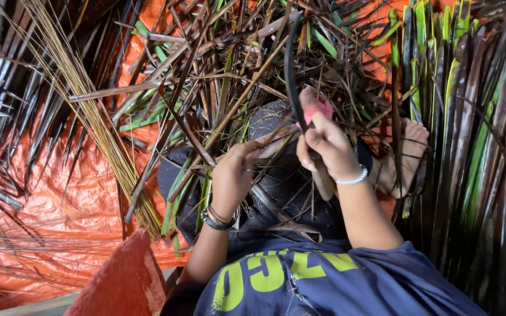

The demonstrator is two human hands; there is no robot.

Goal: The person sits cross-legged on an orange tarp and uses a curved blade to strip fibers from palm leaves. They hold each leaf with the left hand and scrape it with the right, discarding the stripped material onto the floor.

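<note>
Orange tarp [89, 193] underneath, right hand [326, 146] fingers gripping dark curved leaf strip [290, 64], left hand [232, 175] fingers pinching brown strip [267, 139]

The dry palm leaf strips [218, 88] look fibrous and matt, brown with some glossy green blades, and the thin midrib sticks [89, 111] left of them are smooth, straw-coloured and stiff. Under the strips lies an orange plastic tarp [83, 199], crinkled with a slight woven sheen. The white bead bracelet [352, 177] looks glossy.
</note>
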